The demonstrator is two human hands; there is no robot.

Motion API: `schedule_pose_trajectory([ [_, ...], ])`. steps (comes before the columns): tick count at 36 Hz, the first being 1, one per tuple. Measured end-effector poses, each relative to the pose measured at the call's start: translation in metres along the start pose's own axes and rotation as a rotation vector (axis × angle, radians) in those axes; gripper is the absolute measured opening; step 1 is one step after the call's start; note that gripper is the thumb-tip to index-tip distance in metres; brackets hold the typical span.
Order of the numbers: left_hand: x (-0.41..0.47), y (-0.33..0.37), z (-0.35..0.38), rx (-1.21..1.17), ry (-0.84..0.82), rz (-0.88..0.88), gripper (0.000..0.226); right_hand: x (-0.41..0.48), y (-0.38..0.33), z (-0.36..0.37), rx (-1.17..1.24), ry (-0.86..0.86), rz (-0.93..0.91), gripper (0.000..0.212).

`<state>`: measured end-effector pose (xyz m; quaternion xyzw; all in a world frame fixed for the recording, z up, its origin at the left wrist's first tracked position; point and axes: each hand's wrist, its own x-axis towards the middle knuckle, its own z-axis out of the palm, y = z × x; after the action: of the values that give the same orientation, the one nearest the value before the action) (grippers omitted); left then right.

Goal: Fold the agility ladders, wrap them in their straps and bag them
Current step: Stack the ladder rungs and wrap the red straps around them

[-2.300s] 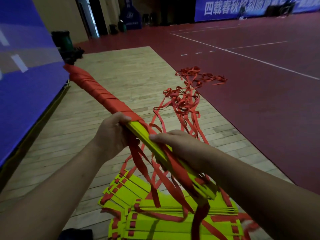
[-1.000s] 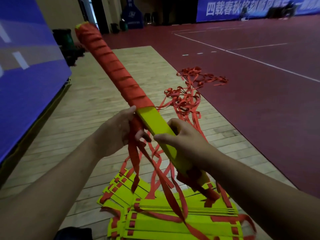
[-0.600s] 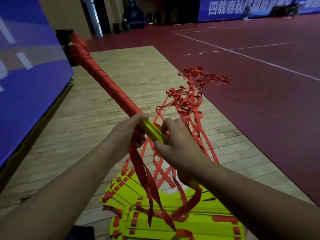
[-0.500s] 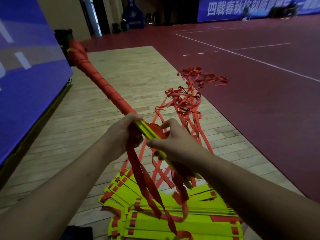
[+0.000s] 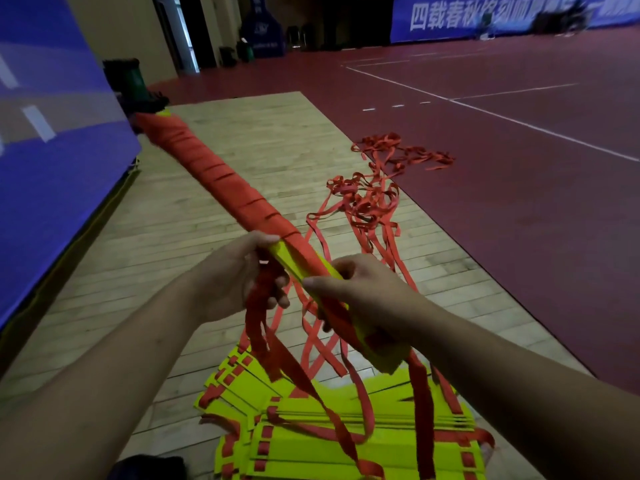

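Two hands work on one long bundle of ladder rungs [image 5: 221, 174], held in the air and slanting from the near right toward the far left. At far left stands one blue padded wall [image 5: 52, 168], with one dark green bin [image 5: 126, 81] beyond its end.

The bundle's far length is wound in tight turns of red strap, and its near part shows bare yellow. The left hand [image 5: 235, 275] lays its thumb on the yellow edge where the winding ends. Its fingers curl round a bunch of loose red straps [image 5: 263, 327] that hang down from there. The right hand [image 5: 360, 289], just beside it, clasps the bare yellow part, thumb along the top and fingers wrapped beneath.

Below the hands, one heap of flat yellow rungs [image 5: 346, 445] lies on the wooden floor [image 5: 242, 140]. It is fanned out on its left side and threaded with red webbing, and the rungs overlap too much to count.

Several straps trail from the bundle toward two red tangles on the floor. The nearer tangle [image 5: 367, 199] lies at the wood's right edge and the farther tangle [image 5: 401, 150] on the dark red court [image 5: 519, 220]. One blue banner [image 5: 502, 15] hangs along the far right wall.
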<state>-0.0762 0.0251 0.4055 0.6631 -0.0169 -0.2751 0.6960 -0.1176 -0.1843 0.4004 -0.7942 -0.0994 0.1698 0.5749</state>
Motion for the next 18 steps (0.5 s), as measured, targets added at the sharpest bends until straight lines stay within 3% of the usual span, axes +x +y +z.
schedule_pose_trajectory([
  [3,0.004,-0.003,0.003,-0.005,0.058,0.045,0.036,0.003,0.001,0.001,-0.052,0.078,-0.028,0.018],
  [8,0.012,-0.004,0.014,0.031,0.152,0.135,0.049,0.009,-0.001,0.021,-0.436,0.25,-0.036,0.032],
  [12,0.017,-0.01,0.015,0.148,0.36,0.125,0.06,0.006,0.003,0.042,-0.491,0.194,-0.086,0.033],
  [15,0.017,-0.012,0.008,0.155,0.429,0.137,0.041,0.003,0.001,0.045,-0.52,0.127,-0.171,0.031],
  [18,0.015,-0.008,0.004,0.041,0.42,0.157,0.021,0.003,-0.006,0.037,-0.292,0.062,-0.113,0.042],
])
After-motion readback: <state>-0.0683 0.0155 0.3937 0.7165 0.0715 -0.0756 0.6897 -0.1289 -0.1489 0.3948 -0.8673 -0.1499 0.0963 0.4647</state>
